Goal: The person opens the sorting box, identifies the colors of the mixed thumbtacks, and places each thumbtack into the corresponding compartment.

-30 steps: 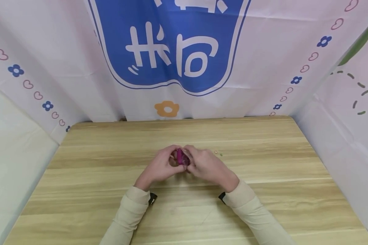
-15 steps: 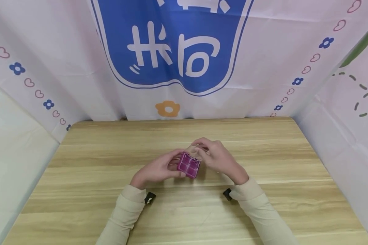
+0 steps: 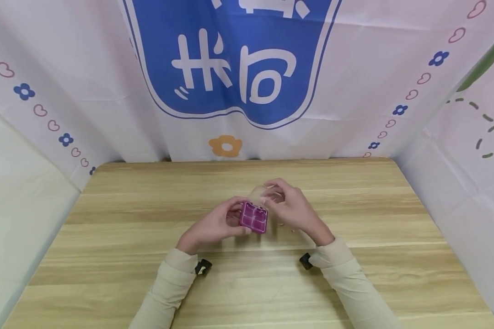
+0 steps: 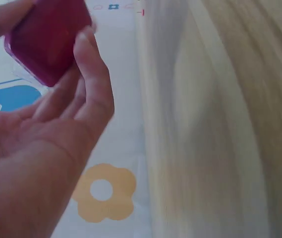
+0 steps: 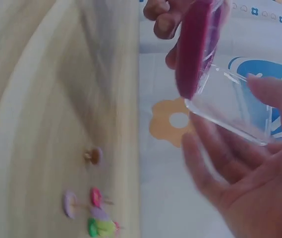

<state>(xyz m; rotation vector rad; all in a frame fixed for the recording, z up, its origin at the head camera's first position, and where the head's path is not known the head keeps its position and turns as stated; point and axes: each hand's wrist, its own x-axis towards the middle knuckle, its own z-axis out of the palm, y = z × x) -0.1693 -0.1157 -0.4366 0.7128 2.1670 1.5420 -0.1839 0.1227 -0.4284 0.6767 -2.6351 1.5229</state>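
Note:
My left hand (image 3: 212, 225) grips a small magenta box (image 3: 253, 218) between thumb and fingers, tilted above the table. Its inside is split into several square compartments, and I see nothing in them. In the left wrist view only the plain underside of the box (image 4: 51, 39) shows. A clear plastic lid (image 5: 230, 101) stands swung open from the box's edge. Thumb and fingers of my right hand (image 3: 290, 205) pinch this lid. Under the right hand, several small coloured studs with thin posts lie on the table, including a brown one (image 5: 96, 156) and a lilac one (image 5: 70, 204).
The wooden table (image 3: 127, 256) spreads out around both hands. Behind it hangs a white cloth (image 3: 107, 114) with a blue printed sign and an orange flower. Pale cloth walls stand at both sides. Two tiny bits (image 3: 292, 230) lie below the right hand.
One second ago both hands were close together around the box. The box has since turned to face up, its lid has swung open, and the right hand has moved up and right with the lid.

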